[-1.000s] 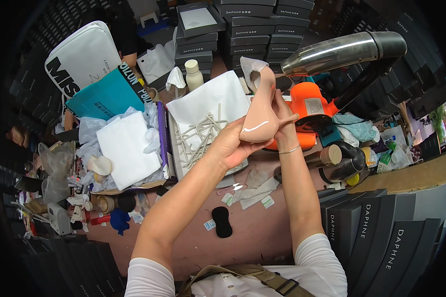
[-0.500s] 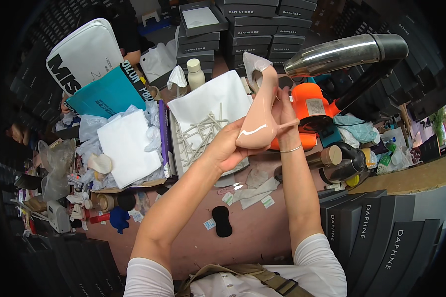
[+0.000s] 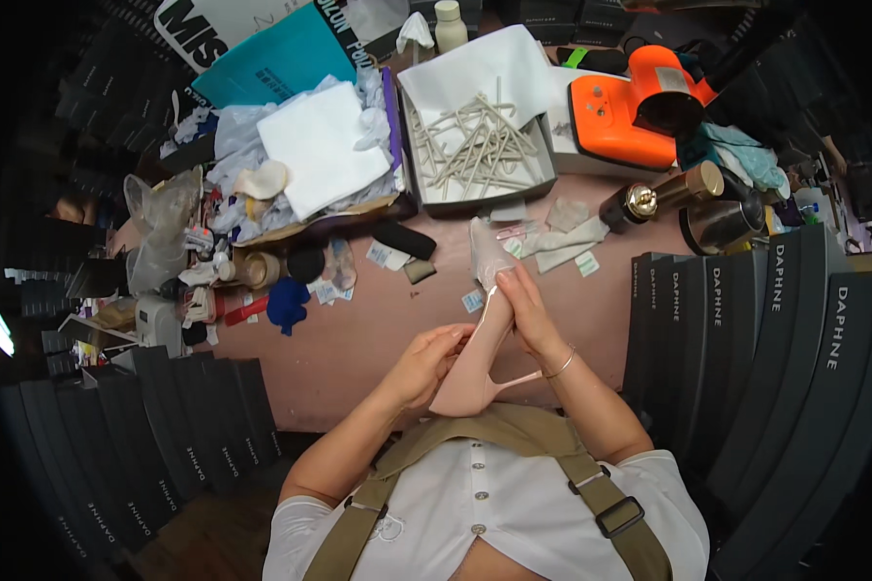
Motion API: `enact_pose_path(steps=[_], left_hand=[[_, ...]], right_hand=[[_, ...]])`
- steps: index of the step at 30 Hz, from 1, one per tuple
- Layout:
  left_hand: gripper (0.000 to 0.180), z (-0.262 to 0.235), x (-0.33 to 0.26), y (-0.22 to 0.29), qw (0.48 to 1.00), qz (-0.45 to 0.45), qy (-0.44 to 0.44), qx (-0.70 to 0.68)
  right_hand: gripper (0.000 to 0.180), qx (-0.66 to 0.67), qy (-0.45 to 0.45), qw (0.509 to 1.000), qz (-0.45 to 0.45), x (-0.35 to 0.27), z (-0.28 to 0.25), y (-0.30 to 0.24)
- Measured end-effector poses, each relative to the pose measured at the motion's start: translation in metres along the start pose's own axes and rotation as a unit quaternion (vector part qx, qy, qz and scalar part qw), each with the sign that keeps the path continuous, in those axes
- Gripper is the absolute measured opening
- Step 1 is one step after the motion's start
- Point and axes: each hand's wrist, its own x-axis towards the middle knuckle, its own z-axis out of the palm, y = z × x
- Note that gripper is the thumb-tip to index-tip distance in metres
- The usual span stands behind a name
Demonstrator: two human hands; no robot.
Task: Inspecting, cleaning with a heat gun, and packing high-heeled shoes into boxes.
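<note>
Head view: the pink high-heeled shoe (image 3: 482, 351) was positioned close to the torso, above the surface (image 3: 320, 382). At its two o'clock, the right hand (image 3: 527, 312) was closed on it. At nine o'clock, the left hand (image 3: 430, 364) was half curled beside it; its grip could not be determined. The box (image 3: 499, 198) of pale sticks (image 3: 480, 155) stood at twelve o'clock.

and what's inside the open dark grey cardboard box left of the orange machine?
Thin straight off-white sticks heaped loosely on a white sheet; whatever lies beneath it is covered.
</note>
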Motion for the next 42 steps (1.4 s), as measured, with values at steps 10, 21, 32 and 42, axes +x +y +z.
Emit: enact_pose_path(steps=[10, 21, 32, 42], left_hand=[[0.044, -0.009, -0.099, -0.093, 0.995, 0.06, -0.022, -0.071], [0.044, -0.01, -0.113, -0.08, 0.99, 0.066, -0.125, 0.023], [0.041, 0.009, -0.106, -0.085, 0.988, 0.038, -0.153, -0.002], [0.047, 0.011, -0.12, -0.095, 0.994, 0.036, -0.078, -0.061]], right_hand=[[0.072, -0.056, -0.056, 0.997, 0.022, -0.108, 0.039, 0.034], [0.092, -0.257, -0.123, 0.958, -0.032, -0.165, 0.044, -0.009], [0.094, -0.442, -0.089, 0.878, -0.158, -0.182, 0.04, -0.013], [0.069, -0.493, -0.108, 0.856, -0.113, -0.164, 0.056, 0.008]])
